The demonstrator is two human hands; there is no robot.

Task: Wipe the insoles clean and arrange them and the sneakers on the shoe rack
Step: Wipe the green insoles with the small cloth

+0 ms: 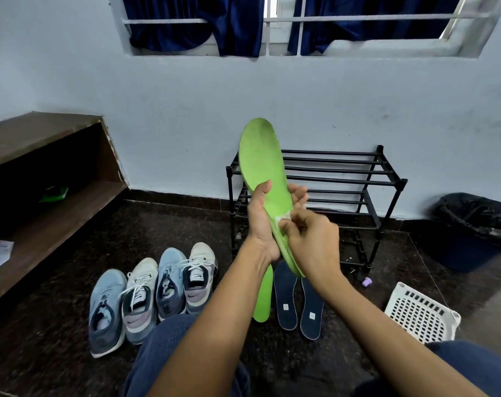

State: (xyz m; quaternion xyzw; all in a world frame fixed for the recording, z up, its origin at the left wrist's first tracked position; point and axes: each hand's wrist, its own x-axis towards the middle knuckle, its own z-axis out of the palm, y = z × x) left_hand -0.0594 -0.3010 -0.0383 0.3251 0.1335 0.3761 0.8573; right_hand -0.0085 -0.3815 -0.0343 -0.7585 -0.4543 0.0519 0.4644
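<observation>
A pale blue wall (pixel 186 110) is filling the background, with dark blue curtains (pixel 200 21) hanging at a window above and a dark speckled floor (pixel 71 247) spreading below. A black shoe rack (pixel 343 173) is standing against the wall, its bars bare. In front of it, a seated person is holding up a green insole (pixel 260 156), toe end pointing upward. The left hand (pixel 262 224) is gripping it from behind at the narrow middle, thumb on the near edge and fingers curling round the far edge. The right hand (pixel 312 242) is pinching a small white wipe (pixel 285 216) between its fingertips and pressing it on the insole's lower part. A second green insole (pixel 263 299) is lying on the floor below the arms, with two navy insoles (pixel 285 299) lying side by side just to its right. Four sneakers (pixel 139 299) are sitting in a row on the floor to the left, toes pointing away. A white perforated basket (pixel 421 313) is resting at the right, a dark lined bin (pixel 469 233) is standing beyond it, and a wooden shelf (pixel 43 213) is running along the left.
</observation>
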